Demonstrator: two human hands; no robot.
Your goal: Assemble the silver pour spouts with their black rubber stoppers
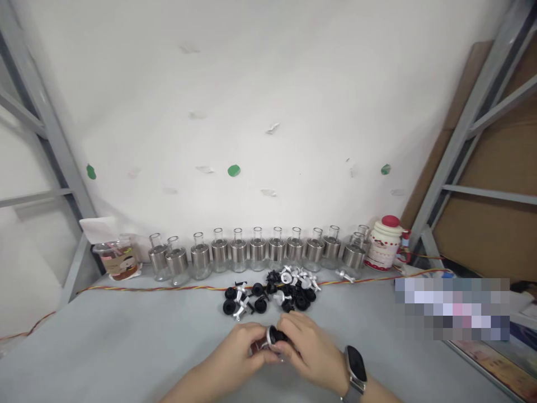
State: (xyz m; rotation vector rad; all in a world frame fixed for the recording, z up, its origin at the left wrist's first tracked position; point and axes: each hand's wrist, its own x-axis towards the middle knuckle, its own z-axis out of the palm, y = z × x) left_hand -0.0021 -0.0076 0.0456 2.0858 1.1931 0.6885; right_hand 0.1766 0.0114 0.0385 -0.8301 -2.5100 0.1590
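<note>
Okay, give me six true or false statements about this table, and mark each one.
1. The left hand and right hand meet at a small silver-rimmed piece. True.
2. The watch is worn at the left hand. False; it is at the right hand.
3. The bottles stand in a row near the wall. True.
4. The black and silver parts lie behind the bottles. False; they lie in front, nearer the hands.
5. A red-and-yellow twisted wire crosses the table. True.
6. The red-lidded jar stands left of the bottles. False; it stands to their right.
</note>
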